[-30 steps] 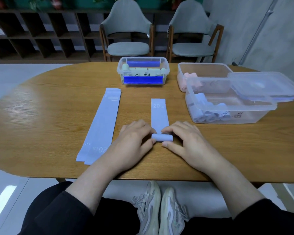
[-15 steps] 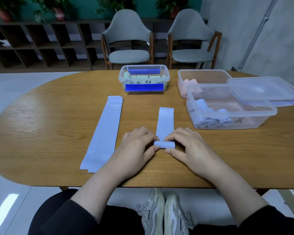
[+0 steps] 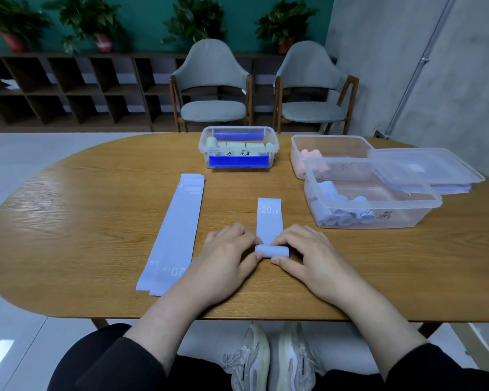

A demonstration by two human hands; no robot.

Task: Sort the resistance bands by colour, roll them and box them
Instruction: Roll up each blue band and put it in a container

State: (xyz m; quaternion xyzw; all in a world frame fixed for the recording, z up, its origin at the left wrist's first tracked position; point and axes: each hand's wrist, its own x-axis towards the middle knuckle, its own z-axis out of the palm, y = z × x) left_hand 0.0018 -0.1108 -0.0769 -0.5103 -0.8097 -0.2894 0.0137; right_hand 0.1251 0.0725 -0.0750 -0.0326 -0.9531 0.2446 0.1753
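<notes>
A lilac resistance band (image 3: 270, 218) marked "20 LB" lies in front of me, its near end rolled into a small roll (image 3: 272, 251). My left hand (image 3: 226, 258) pinches the roll's left end and my right hand (image 3: 308, 256) pinches its right end, fingers curled over the top. Flat lilac bands (image 3: 178, 232) lie stacked to the left. A clear box (image 3: 378, 204) at the right holds several lilac rolls. Behind it a box (image 3: 331, 145) holds pink rolls. A smaller box (image 3: 237, 148) at the back holds pale green rolls and has blue clips.
A clear lid (image 3: 424, 167) rests across the right boxes. The oval wooden table (image 3: 82, 221) stands before two grey chairs (image 3: 212, 88), dark shelving and potted plants. My knees and shoes show under the near edge.
The roll has grown slightly and moved away from me, so the flat part of the band is shorter. The camera has tilted up, showing more of the room.
</notes>
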